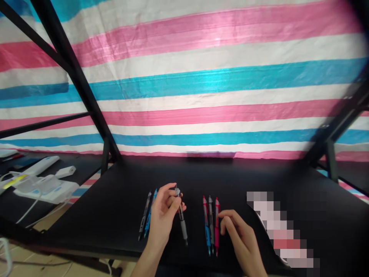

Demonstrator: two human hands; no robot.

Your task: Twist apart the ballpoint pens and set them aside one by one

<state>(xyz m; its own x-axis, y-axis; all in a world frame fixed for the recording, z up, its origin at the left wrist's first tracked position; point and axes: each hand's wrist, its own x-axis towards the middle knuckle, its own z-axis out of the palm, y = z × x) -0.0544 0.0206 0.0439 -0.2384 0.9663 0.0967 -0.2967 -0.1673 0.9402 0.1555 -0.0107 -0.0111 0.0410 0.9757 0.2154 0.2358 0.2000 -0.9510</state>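
My left hand (164, 209) pinches a clear-barrelled pen (183, 227) with a grey grip near its clicker end, its tip pointing down toward me. Left of that hand lie a dark grey pen (145, 215) and a blue pen (148, 219), the latter partly hidden behind the hand. In front of me, side by side, are a pen with a red top and blue grip (206, 229), a grey-gripped pen (211, 223) and a pink pen (217, 231). My right hand (240, 238) is loosely curled, fingertips beside or touching the pink pen; I see nothing held in it.
The pens lie on a black table (121, 215). A blurred-out pale and red object (276, 231) lies at the right. White power strips (49, 188) with cables sit on another surface at left. Black metal posts (83, 84) and a striped sheet (201, 77) stand behind.
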